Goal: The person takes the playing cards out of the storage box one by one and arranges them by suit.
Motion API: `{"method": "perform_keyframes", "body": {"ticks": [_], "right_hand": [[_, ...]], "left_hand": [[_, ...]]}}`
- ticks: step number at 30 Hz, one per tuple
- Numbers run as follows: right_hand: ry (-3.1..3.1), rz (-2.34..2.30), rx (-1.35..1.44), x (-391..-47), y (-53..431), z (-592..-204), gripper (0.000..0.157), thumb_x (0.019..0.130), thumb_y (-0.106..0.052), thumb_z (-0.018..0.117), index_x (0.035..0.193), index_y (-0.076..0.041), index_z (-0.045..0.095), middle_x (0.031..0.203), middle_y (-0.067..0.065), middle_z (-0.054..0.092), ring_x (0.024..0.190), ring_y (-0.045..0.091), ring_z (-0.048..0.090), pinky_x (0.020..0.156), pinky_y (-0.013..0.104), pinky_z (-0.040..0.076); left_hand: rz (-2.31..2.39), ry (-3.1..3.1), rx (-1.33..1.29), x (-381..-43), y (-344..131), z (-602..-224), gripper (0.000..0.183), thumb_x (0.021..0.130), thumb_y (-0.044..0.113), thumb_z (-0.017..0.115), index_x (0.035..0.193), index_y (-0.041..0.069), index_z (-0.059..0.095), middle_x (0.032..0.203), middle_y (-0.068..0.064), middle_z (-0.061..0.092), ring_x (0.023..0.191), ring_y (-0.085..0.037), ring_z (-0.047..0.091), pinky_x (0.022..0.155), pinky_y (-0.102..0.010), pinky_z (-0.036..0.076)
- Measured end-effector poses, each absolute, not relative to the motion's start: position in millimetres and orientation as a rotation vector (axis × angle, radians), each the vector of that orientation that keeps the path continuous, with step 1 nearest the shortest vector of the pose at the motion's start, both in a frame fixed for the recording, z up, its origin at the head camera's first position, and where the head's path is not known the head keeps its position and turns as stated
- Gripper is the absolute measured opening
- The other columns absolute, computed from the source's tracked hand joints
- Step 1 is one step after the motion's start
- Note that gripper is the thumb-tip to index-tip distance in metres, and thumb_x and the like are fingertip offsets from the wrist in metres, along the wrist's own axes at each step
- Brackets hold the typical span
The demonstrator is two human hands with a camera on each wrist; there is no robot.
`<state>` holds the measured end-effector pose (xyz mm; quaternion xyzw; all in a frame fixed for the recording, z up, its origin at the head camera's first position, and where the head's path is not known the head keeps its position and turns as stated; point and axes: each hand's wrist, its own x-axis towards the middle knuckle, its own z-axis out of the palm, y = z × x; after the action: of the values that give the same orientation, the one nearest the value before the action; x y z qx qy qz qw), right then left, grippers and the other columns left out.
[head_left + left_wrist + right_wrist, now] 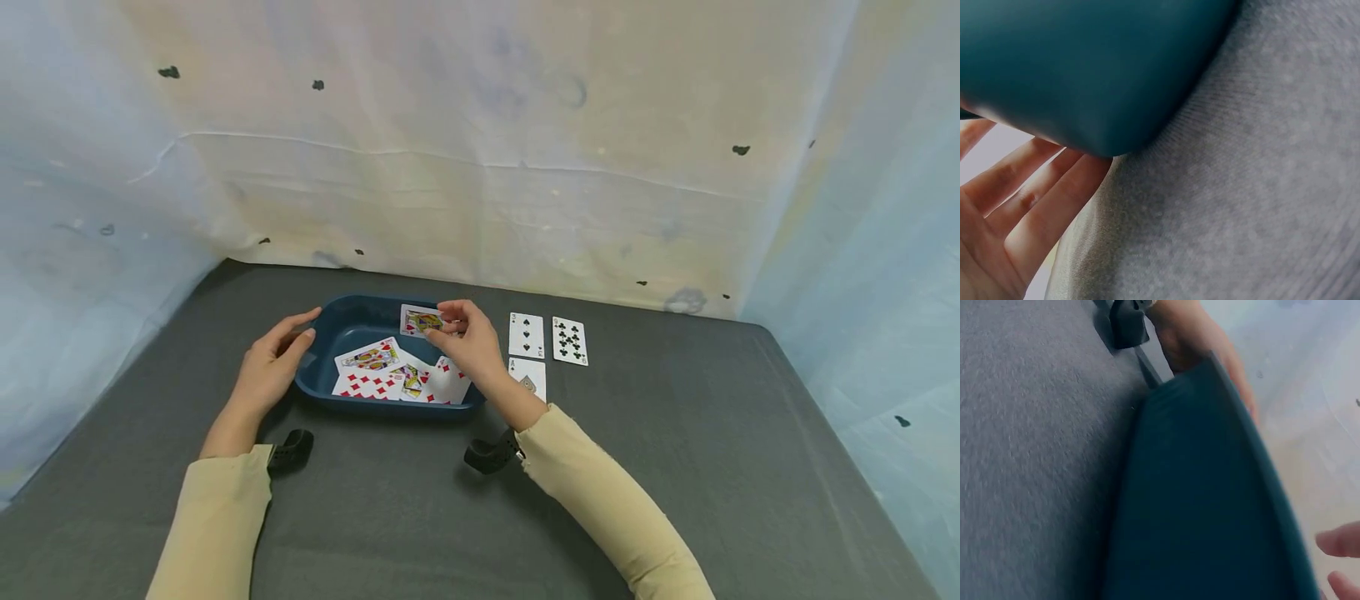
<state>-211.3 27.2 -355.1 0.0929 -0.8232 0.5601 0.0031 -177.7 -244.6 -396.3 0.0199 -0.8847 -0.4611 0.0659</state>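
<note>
Toward the far left corner of the table (390, 508), our left hand (270, 362) steadies the blue tray (356, 312), fingers extended; our right hand (476, 346) reaches a face card (414, 320) at its far side. Pinching? We can't tell! Best take just the edges, clear of the other cards (372, 357).

Soft light fills the head view; the right wrist's (rather dim) blurs the tub (1191, 487).

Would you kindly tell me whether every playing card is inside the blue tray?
No, three cards lie on the table beside the tray.
</note>
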Motion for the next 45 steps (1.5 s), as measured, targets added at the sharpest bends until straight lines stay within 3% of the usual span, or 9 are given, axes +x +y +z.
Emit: {"method": "perform_keyframes", "body": {"ticks": [11,17,21,25,32,37,45], "right_hand": [[-2.853,1.621,0.292,-212,16,-367,0.043,0.082,-0.021,0.075,0.121,-0.007,0.061,0.121,0.011,0.062,0.105,0.024,0.058,0.085,0.034,0.048],[-3.085,1.418,0.381,-216,14,-368,0.055,0.079,-0.025,0.078,0.128,-0.008,0.059,0.129,0.010,0.059,0.116,0.026,0.054,0.097,0.041,0.044],[-3.250,1.075,0.430,-214,11,-369,0.069,0.073,-0.029,0.084,0.134,-0.014,0.056,0.139,0.009,0.051,0.127,0.029,0.043,0.106,0.046,0.034],[-3.331,0.730,0.447,-210,7,-369,0.074,0.069,-0.030,0.087,0.135,-0.019,0.055,0.141,0.009,0.041,0.124,0.028,0.036,0.103,0.046,0.029],[-3.349,0.502,0.498,-206,8,-364,0.051,0.070,-0.032,0.086,0.115,-0.019,0.065,0.122,0.005,0.050,0.107,0.023,0.039,0.087,0.038,0.031],[-3.380,0.464,0.590,-208,12,-361,0.035,0.074,-0.029,0.082,0.104,-0.018,0.068,0.113,0.003,0.051,0.106,0.023,0.041,0.087,0.038,0.030],[-3.411,0.379,0.729,-213,19,-360,0.032,0.076,-0.031,0.080,0.100,-0.017,0.063,0.105,-0.001,0.055,0.098,0.020,0.043,0.081,0.034,0.030]], "left_hand": [[-1.412,-2.672,0.056,-180,-242,-398,0.049,0.102,0.044,0.038,0.147,0.025,0.040,0.135,-0.025,0.051,0.116,-0.040,0.050,0.087,-0.050,0.041],[-1.396,-2.670,0.067,-178,-244,-398,0.051,0.101,0.047,0.037,0.147,0.024,0.040,0.134,-0.025,0.052,0.115,-0.040,0.050,0.085,-0.048,0.041],[-1.400,-2.673,0.065,-177,-243,-397,0.051,0.101,0.046,0.037,0.147,0.024,0.039,0.134,-0.025,0.052,0.115,-0.039,0.050,0.085,-0.047,0.041],[-1.398,-2.675,0.072,-177,-243,-397,0.050,0.102,0.045,0.037,0.147,0.024,0.039,0.134,-0.024,0.052,0.114,-0.038,0.050,0.084,-0.043,0.040],[-1.410,-2.660,0.067,-179,-244,-397,0.050,0.102,0.045,0.038,0.147,0.025,0.040,0.136,-0.024,0.050,0.114,-0.038,0.049,0.086,-0.049,0.041],[-1.412,-2.638,0.061,-179,-246,-398,0.050,0.101,0.045,0.039,0.147,0.024,0.040,0.138,-0.025,0.049,0.117,-0.040,0.048,0.092,-0.057,0.039],[-1.416,-2.651,0.045,-179,-243,-397,0.050,0.102,0.043,0.038,0.148,0.022,0.039,0.137,-0.026,0.049,0.118,-0.041,0.047,0.092,-0.058,0.039]]}}
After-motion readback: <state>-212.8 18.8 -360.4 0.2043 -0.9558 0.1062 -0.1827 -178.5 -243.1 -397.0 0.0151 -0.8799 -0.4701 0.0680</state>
